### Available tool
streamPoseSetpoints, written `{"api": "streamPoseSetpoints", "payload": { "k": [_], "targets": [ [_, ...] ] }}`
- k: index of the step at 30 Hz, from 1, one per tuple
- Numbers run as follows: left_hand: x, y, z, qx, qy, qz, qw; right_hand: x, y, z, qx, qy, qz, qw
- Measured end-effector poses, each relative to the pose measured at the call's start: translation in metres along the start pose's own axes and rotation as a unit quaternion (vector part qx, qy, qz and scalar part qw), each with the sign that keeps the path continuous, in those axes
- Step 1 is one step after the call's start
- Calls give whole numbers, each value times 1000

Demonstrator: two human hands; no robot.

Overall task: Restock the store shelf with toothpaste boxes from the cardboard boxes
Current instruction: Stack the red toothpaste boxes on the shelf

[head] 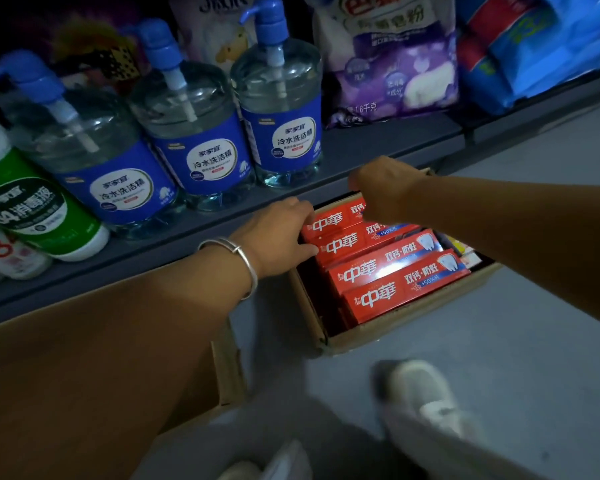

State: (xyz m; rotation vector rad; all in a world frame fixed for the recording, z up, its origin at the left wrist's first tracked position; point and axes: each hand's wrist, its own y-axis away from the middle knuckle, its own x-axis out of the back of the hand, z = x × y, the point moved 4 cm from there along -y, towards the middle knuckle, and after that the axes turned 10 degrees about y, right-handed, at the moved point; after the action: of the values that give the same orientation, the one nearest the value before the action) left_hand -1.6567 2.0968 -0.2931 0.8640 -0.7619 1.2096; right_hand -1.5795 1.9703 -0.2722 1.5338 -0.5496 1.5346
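Note:
An open cardboard box (388, 329) sits on the floor under the shelf edge, packed with several red toothpaste boxes (392, 271) lying in a row. My left hand (278, 233), with a silver bracelet on its wrist, grips the left ends of the two rearmost toothpaste boxes (340, 237). My right hand (385, 190) curls over the right part of the same rear boxes, fingers bent down onto them. The front toothpaste boxes lie untouched.
The grey shelf (361, 147) holds three clear pump bottles with blue labels (194, 147), a green disinfectant bottle (32, 209), a purple bag (392, 57) and blue packs (541, 46). A second cardboard box (227, 372) is beneath my left arm. A white shoe (426, 393) stands on the grey floor.

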Motion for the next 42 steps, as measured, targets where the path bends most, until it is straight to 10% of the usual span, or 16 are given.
{"api": "streamPoseSetpoints", "payload": {
  "k": [18,42],
  "targets": [
    [-63,-94,41,83,-12,-12,996,-62,-49,102,152,19,-53,987],
    [-69,-98,16,119,-3,-17,993,-77,-83,62,238,120,-10,964]
  ]
}}
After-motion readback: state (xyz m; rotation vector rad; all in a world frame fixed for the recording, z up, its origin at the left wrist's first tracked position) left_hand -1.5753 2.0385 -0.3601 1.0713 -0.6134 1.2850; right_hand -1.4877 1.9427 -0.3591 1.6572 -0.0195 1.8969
